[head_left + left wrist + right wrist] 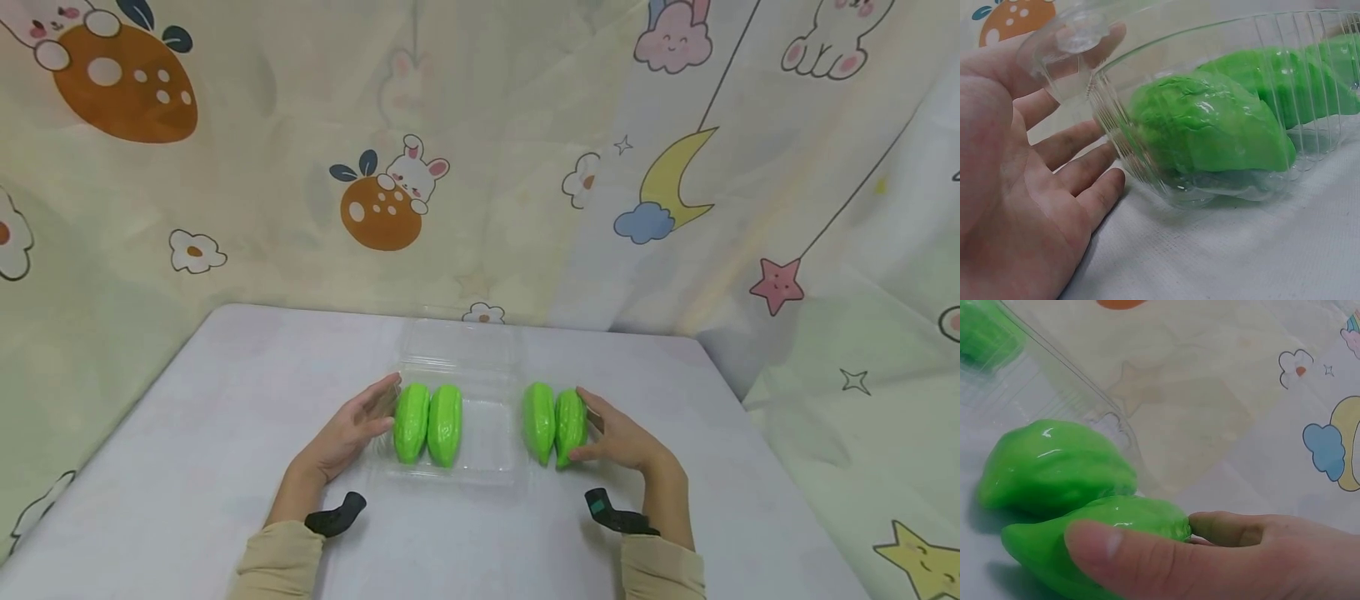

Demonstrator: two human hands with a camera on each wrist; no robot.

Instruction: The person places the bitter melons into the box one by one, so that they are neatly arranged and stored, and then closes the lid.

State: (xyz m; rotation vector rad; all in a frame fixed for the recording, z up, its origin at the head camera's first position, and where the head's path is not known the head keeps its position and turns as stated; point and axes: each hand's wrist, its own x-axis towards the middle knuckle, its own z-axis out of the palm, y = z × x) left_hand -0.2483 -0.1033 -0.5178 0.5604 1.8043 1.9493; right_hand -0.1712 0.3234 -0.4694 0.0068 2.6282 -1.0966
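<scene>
My right hand (622,435) holds the outermost green ribbed fruit (572,421) lengthwise, thumb at its near end and fingers at the far end. Beside it lies another glossy green fruit (1054,465), pointed at the tip, on the table. Two more of the same kind, the left one (412,422) and its neighbour (446,425), sit side by side in the left half of a clear plastic clamshell box (491,437). At the box's left wall is my left hand (1041,181), its fingers loosely extended and the fingertips right at the ribbed side.
The box's clear lid (461,342) is laid back toward the far edge of the white table (262,375). A cartoon-printed cloth (510,167) hangs behind the table. Black wrist mounts (336,515) stick out from both forearms.
</scene>
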